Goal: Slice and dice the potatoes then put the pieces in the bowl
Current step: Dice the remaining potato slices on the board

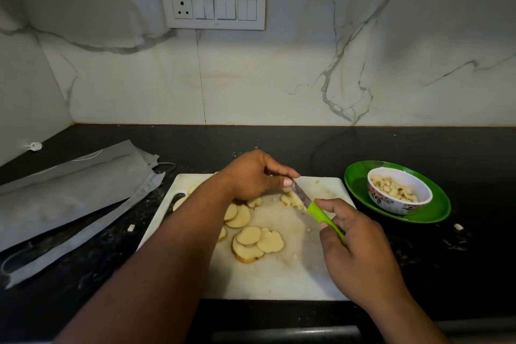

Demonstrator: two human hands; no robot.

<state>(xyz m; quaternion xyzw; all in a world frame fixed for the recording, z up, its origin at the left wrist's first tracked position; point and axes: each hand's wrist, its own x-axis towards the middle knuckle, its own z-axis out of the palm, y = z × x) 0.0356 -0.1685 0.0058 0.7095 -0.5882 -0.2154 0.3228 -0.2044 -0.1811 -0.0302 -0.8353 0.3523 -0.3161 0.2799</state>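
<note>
Your right hand (360,246) gripped the knife (312,205); your left hand (251,176) pinched its tip above firm, slippery potato pieces (291,200).

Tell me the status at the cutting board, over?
Right hand grips green-handled knife; left hand steadies blade tip over diced potato. Slices still whole on board. Bowl part-filled, path clear.

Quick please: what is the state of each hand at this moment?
Left hand: fingers curled, pinching the tip of the knife blade over the diced potato.
Right hand: grips the knife's green handle.
</note>
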